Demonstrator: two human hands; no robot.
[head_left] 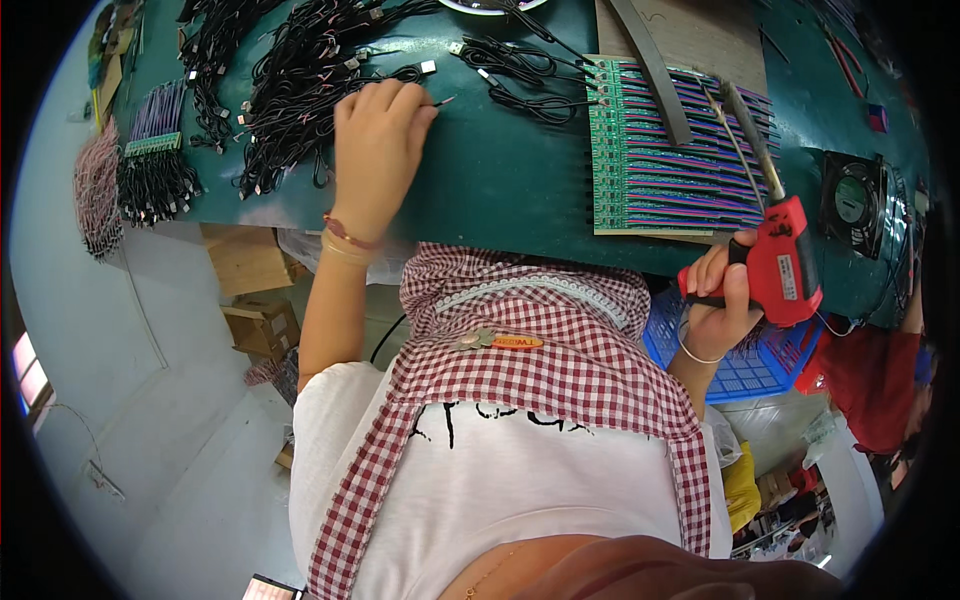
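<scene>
I see a wide green desk that carries everything. The largest thing on it is a pile of black cables, spread over the far left part of the desk. To the right of the pile lies a green circuit panel with rows of purple and pink wires. Further right of the panel stands a small black fan. The left hand rests at the right edge of the cable pile, its fingers pressed together on the end of one thin black cable. The right hand, near the lower right corner of the panel, has its fingers wrapped tight around a red soldering gun, whose long tip reaches over the panel.
</scene>
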